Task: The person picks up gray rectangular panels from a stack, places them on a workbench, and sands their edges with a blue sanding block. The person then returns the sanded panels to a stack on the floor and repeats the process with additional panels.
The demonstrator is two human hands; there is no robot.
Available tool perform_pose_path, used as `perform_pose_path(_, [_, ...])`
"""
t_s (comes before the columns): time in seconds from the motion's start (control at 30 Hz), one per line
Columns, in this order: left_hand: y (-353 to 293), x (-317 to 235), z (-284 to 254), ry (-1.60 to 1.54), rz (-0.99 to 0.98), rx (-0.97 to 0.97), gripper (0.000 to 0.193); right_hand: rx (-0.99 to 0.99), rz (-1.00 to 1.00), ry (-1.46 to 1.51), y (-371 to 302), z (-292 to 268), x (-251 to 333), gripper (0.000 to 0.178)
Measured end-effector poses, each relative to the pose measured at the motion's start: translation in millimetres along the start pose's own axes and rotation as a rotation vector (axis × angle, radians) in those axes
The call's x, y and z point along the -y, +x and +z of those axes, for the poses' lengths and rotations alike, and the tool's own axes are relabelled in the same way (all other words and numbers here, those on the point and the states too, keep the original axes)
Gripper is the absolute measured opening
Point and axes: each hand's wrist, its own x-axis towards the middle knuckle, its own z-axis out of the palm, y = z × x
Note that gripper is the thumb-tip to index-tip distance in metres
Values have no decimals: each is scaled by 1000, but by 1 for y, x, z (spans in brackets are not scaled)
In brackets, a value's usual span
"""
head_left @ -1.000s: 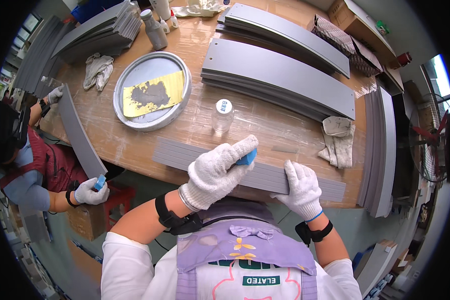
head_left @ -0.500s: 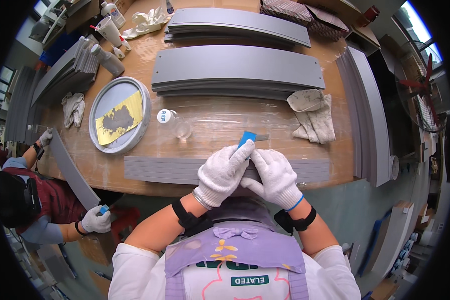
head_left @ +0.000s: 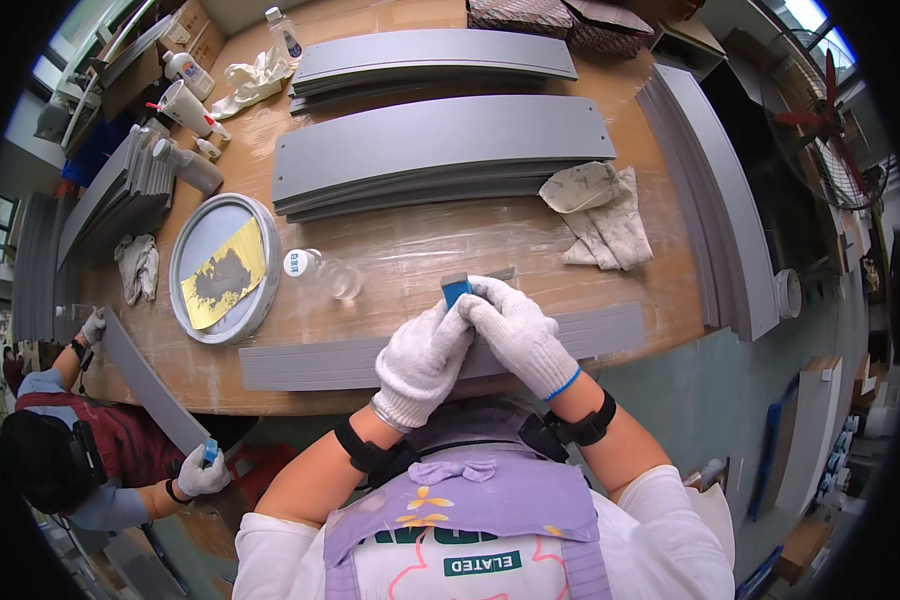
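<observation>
Both my hands wear white knitted gloves and meet above the near edge of the table. Between their fingertips is a small blue block [head_left: 455, 292] with a grey face. My left hand [head_left: 425, 362] is closed around its lower end. My right hand [head_left: 520, 335] pinches it from the right side. Under my wrists lies a row of long grey strips [head_left: 305, 367], side by side along the table edge and partly hidden by my gloves. A thin grey flat piece [head_left: 502, 274] rests on the table just beyond my right fingers.
Two stacks of curved grey panels [head_left: 440, 145] lie ahead, with a stained cloth [head_left: 605, 215] at one corner. Left stand a clear bottle [head_left: 342, 281] and a round lid [head_left: 177, 275] bearing yellow sandpaper-like sheet with grey paste. A co-worker's gloved hand [head_left: 203, 472] holds a panel at far left.
The blue block has turned so its grey face shows at the top, and my right fingers have come up onto it. My view has shifted, moving the table contents leftward.
</observation>
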Motion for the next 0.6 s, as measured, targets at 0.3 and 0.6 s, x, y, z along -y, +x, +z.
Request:
perform_pose_path(0.3, [12,-3,-7,-46,128,102,73,-24,-10,643,4,-13,-6,39])
perform_pose_path(0.6, [20,-27,-6,303,129,452,95,-502,-80,673,-76,-138,-58,46])
